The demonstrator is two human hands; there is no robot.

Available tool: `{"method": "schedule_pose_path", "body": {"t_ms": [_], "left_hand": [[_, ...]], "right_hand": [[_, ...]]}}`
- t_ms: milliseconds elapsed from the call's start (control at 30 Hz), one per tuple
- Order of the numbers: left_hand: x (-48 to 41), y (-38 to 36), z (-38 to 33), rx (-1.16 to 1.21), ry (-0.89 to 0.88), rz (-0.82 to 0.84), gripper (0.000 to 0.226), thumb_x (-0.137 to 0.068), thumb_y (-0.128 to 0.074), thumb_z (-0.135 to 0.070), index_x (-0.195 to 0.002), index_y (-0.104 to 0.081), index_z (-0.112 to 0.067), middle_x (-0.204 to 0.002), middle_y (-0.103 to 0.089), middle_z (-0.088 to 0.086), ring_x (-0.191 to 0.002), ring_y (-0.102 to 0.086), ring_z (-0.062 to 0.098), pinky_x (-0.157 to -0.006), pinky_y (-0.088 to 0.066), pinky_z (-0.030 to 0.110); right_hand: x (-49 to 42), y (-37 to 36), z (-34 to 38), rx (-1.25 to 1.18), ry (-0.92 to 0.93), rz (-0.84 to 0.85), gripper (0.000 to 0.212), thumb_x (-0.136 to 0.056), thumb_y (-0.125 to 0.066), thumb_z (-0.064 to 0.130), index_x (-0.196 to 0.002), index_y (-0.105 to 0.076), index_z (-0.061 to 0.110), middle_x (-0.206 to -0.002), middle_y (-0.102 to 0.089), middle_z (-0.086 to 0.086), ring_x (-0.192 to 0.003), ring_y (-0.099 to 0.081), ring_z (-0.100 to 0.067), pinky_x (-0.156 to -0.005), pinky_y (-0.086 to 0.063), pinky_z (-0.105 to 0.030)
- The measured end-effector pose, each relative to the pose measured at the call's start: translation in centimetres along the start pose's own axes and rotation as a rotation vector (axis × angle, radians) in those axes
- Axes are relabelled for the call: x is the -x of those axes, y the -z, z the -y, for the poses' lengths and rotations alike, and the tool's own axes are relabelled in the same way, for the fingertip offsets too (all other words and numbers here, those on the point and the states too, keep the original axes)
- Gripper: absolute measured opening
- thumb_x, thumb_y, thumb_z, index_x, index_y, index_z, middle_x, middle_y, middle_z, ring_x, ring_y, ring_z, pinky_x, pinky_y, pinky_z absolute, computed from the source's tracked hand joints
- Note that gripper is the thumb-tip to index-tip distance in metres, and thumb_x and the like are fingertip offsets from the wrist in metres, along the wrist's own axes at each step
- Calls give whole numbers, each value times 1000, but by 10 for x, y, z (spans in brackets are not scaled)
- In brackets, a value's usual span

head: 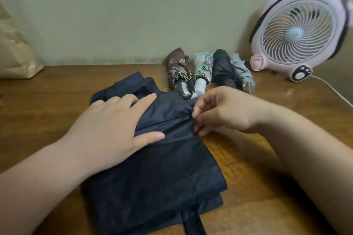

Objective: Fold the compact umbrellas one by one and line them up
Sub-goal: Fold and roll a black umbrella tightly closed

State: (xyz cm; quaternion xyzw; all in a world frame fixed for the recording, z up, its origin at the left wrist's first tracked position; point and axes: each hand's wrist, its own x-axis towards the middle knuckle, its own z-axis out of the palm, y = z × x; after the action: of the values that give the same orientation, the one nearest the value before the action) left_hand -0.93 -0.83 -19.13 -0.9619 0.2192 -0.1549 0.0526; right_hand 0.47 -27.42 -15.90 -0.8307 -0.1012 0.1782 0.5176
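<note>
A dark navy compact umbrella lies collapsed on the wooden table, its canopy spread in flat folds and its closing strap pointing toward me. My left hand rests flat on the left part of the canopy with straight fingers. At the canopy's right edge, my right hand pinches a fold of the fabric with curled fingers. Behind, against the wall, several folded umbrellas lie side by side: a brown one, a white floral one, a black one and a grey one.
A pink and white desk fan stands at the back right, its white cable trailing across the table's right side. A crumpled brown paper bag sits at the back left. The wall runs close behind.
</note>
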Motion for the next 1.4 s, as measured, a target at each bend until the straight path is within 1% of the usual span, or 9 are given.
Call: {"method": "schedule_pose_path", "body": {"t_ms": [233, 367, 433, 567, 767, 967, 1100, 1267, 1400], "left_hand": [[-1, 3, -2, -40, 16, 82, 101, -80, -3, -94, -160, -24, -35, -139, -58, -10, -118, -63, 20, -88, -52, 41], [-2, 4, -8, -35, 18, 121, 97, -78, 1, -94, -161, -5, -43, -154, -45, -7, -127, -58, 20, -97, -51, 41], [-3, 3, -13, -76, -10, 151, 85, -85, -3, -88, -160, 1, -48, -164, -33, 1, -137, -52, 28, -102, -49, 47], [-2, 2, -20, -141, -104, 208, 63, -101, -7, -70, -160, -13, -50, -166, -29, 8, -147, -39, 39, -110, -40, 65], [2, 3, -29, -94, -142, 202, 79, -84, 7, -89, -156, 6, -56, -173, 5, -1, -158, -2, 34, -124, -14, 63], [6, 4, -37, -31, -107, 210, 105, -66, 2, -104, -157, 11, -52, -169, 24, -5, -157, 17, 29, -123, -2, 66], [7, 3, -39, -17, -137, 156, 106, -73, 2, -99, -162, 0, -42, -171, 17, -3, -158, 9, 25, -124, -3, 62], [8, 0, -38, 18, -160, 131, 107, -77, -1, -96, -164, -7, -34, -172, 11, 0, -158, 1, 26, -125, -7, 58], [8, 1, -40, 41, -159, 175, 111, -74, -4, -99, -164, -1, -34, -171, 16, -1, -158, 6, 30, -125, -2, 61]], "right_hand": [[-18, -7, -29, 44, 191, -172, 20, -89, -64, -13, -90, -59, 6, -64, -69, 2, -62, -70, -20, -61, -64, -38], [-19, -9, -29, 119, 219, -189, 23, -88, -62, -12, -94, -65, 9, -73, -71, -2, -66, -70, -21, -59, -60, -35], [-19, -9, -30, 93, 209, -182, 27, -88, -59, -15, -95, -65, 11, -77, -73, -5, -69, -70, -21, -61, -59, -34], [-15, -5, -31, 93, 206, -138, 28, -87, -64, -12, -101, -64, 11, -89, -77, -11, -75, -73, -29, -68, -61, -35], [-3, -11, -18, 128, 134, -204, 24, -88, -70, -3, -105, -64, 12, -83, -76, -11, -71, -71, -32, -71, -61, -46], [52, -10, 24, 304, -86, -173, 35, -85, -76, 35, -112, -59, 22, -77, -77, -8, -50, -60, -20, -41, -39, -22], [93, -41, 25, 148, -102, -24, 58, -60, -79, 46, -115, -60, 39, -72, -73, -16, -43, -53, -21, -40, -36, -18], [120, -66, -7, 34, 118, -288, 45, -61, -81, 35, -104, -71, 44, -80, -73, -6, -49, -59, -21, -49, -48, -27], [128, -79, -32, 565, 461, -402, 7, -88, -80, 33, -95, -80, 32, -105, -68, 6, -74, -64, -11, -70, -49, -18]]}}
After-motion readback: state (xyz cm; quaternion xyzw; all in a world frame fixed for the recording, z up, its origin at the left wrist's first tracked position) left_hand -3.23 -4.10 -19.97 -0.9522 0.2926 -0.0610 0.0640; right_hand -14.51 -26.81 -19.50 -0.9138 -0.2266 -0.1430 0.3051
